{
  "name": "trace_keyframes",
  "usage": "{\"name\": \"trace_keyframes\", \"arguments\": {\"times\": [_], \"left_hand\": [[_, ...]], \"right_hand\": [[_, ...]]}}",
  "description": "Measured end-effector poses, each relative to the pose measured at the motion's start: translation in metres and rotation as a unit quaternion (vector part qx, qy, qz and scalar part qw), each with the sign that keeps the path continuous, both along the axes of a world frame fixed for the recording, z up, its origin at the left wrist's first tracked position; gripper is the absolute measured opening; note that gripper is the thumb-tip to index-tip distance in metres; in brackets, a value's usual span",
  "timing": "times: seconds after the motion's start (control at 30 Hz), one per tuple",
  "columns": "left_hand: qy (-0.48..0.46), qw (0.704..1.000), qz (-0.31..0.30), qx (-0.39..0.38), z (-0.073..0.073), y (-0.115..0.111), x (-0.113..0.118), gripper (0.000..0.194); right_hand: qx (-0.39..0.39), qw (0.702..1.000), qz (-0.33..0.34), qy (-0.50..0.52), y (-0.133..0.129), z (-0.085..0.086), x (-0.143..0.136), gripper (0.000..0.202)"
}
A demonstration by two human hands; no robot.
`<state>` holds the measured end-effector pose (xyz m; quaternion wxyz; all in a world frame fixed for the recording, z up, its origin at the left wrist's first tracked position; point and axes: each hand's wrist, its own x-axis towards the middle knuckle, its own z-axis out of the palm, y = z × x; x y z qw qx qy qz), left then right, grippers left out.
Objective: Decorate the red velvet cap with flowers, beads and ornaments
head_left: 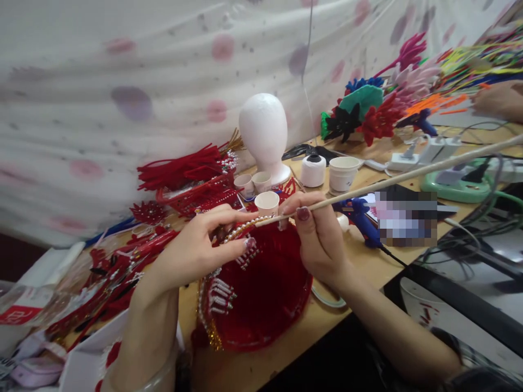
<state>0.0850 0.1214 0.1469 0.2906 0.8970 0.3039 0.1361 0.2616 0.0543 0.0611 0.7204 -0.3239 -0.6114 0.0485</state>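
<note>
A deep red bowl-shaped piece lies on the table before me, with pearl-and-gold beaded trim along its left and far edge. Short rows of white beads show against its red inside. My left hand grips the far left rim, forefinger stretched along the trim and thumb on the inner side; its other fingers are mostly hidden. In my right hand a long thin wooden stick is pinched like a pen, its tip touching or very near the trim beside my left forefinger.
Paper cups and a white foam head stand behind the piece. A blue glue gun and a green power strip with cords lie right. Red stems fill the left. Another person's hand is far right.
</note>
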Motion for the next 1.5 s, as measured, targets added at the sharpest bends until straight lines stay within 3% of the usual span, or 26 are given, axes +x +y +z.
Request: {"name": "trace_keyframes", "arguments": {"times": [0.4, 0.63, 1.03, 1.5], "left_hand": [[-0.016, 1.000, 0.015, -0.008, -0.002, -0.001, 0.002, 0.046], [-0.023, 0.999, 0.014, -0.027, -0.001, -0.003, 0.003, 0.046], [-0.022, 1.000, 0.018, -0.013, -0.001, -0.004, 0.005, 0.044], [-0.021, 1.000, 0.015, 0.014, -0.001, -0.004, 0.004, 0.045]], "right_hand": [[0.041, 0.996, -0.010, -0.076, 0.008, -0.004, 0.007, 0.013], [0.027, 0.999, 0.017, -0.014, 0.004, -0.004, 0.006, 0.015], [0.047, 0.996, -0.030, -0.072, 0.004, 0.000, 0.007, 0.014], [0.011, 0.989, -0.063, -0.130, 0.004, 0.013, 0.005, 0.013]]}}
